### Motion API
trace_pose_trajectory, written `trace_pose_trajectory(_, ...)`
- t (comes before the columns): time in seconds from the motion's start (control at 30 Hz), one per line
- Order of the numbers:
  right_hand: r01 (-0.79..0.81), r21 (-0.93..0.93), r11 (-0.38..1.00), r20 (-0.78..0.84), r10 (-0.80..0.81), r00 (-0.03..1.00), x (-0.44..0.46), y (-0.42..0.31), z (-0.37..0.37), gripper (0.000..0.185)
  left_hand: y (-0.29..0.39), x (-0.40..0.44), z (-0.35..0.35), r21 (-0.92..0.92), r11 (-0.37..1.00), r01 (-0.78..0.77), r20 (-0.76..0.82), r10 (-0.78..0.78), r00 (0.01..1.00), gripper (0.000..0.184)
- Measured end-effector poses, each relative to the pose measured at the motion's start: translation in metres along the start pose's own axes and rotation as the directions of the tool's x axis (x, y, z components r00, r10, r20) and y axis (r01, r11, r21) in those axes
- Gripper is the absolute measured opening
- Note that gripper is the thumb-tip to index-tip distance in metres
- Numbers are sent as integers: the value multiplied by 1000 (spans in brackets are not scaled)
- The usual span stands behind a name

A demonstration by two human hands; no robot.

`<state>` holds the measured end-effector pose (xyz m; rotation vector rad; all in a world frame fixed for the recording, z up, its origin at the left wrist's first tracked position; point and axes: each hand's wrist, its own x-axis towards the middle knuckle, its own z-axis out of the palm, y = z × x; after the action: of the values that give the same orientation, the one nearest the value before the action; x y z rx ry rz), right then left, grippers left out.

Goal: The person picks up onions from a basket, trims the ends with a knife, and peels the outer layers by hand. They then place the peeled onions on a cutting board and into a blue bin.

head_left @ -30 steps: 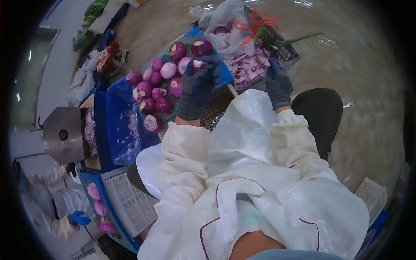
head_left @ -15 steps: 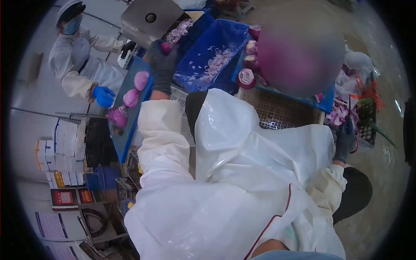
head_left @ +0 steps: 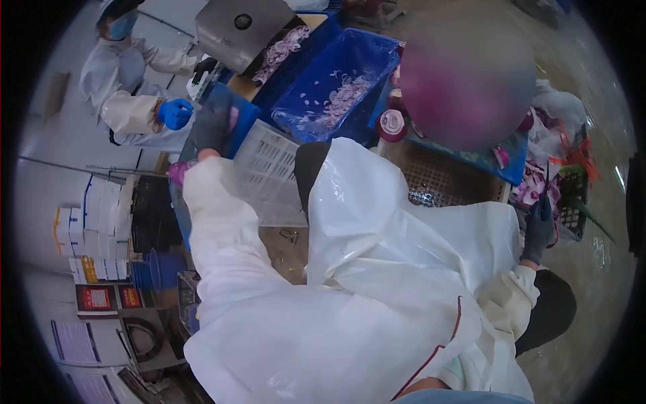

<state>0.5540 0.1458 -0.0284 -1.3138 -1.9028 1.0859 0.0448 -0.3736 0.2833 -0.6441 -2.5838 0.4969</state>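
My left hand, in a dark glove, is over the blue board at the left. Motion smears its fingers, and a pink peeled onion shows beside them; whether it is held is unclear. Another peeled onion lies on the board's left edge. At the right, my gloved right hand is closed round a small knife, blade pointing up, by a crate of onion skins. A cut red onion sits on the near corner of the blue tray; a round blur hides much of that tray.
A blue bin with onion slices stands beside a metal machine. A white crate and a brown basket are near my knees. A co-worker with a blue-gloved hand stands at the upper left. White boxes are stacked at left.
The view has swung left. My left hand has gone from the onion tray, past the machine holding a pink onion, down to the left board. The knife now shows in my right hand.
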Motion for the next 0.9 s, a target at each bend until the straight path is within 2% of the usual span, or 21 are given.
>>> trace_pose_trajectory(0.07,-102,117,988,24,100,995,5,12,3,36,11,-32,26,-173,940,295,-127,-319,939,62)
trace_pose_trajectory(0.1,19,49,999,0,-19,1000,7,22,5,35,15,-40,36,-269,867,418,-171,-470,866,68)
trace_pose_trajectory(0.2,-102,49,994,73,98,992,0,-7,4,36,34,-37,-7,-406,780,476,27,-510,860,74)
trace_pose_trajectory(0.23,-88,45,995,84,84,993,2,-1,6,36,20,-26,15,-337,735,588,113,-588,801,79)
trace_pose_trajectory(0.27,-24,44,999,72,21,997,7,11,9,36,6,-13,34,-277,730,624,109,-622,776,79)
trace_pose_trajectory(0.33,94,44,995,33,-96,995,18,41,16,35,-18,5,56,-176,753,634,11,-642,767,79)
trace_pose_trajectory(0.4,198,-61,978,-13,-199,980,22,54,18,35,-37,22,73,-101,757,646,-84,-654,752,80)
trace_pose_trajectory(0.47,170,-69,983,-18,-171,985,15,46,11,35,-54,38,92,-28,733,679,-133,-676,724,81)
trace_pose_trajectory(0.53,10,22,1000,29,-11,1000,-5,-7,1,36,-74,49,120,62,690,721,-157,-707,690,82)
trace_pose_trajectory(0.57,-102,169,980,20,100,995,-3,6,3,37,-87,55,139,122,655,746,-179,-724,666,82)
trace_pose_trajectory(0.63,-116,143,983,12,116,993,-2,5,-1,37,-120,62,184,264,548,793,-250,-756,605,83)
trace_pose_trajectory(0.67,-133,125,983,5,133,991,-3,3,-3,37,-135,58,197,324,540,777,-270,-734,623,83)
trace_pose_trajectory(0.7,-67,119,991,-27,71,997,-6,3,-2,38,-123,49,179,357,574,737,-197,-725,660,81)
trace_pose_trajectory(0.73,-8,102,995,-68,15,998,-7,3,-2,38,-103,31,146,367,666,649,-84,-671,736,78)
trace_pose_trajectory(0.77,22,-1,1000,-92,-22,996,-7,-3,-3,38,-75,13,104,360,746,559,6,-602,799,76)
trace_pose_trajectory(0.8,46,-108,993,-112,-58,992,-6,-7,-4,39,-45,0,69,351,792,500,9,-537,844,75)
trace_pose_trajectory(0.83,106,-155,982,-133,-127,983,-4,-1,-2,38,-14,-15,38,345,820,456,-70,-462,884,74)
trace_pose_trajectory(0.87,168,-198,966,-145,-198,969,-5,2,0,38,36,-27,7,287,803,522,-450,-368,814,59)
trace_pose_trajectory(0.9,66,-161,985,-121,-86,989,-11,-16,-2,37,48,-24,3,252,916,312,-670,-67,739,47)
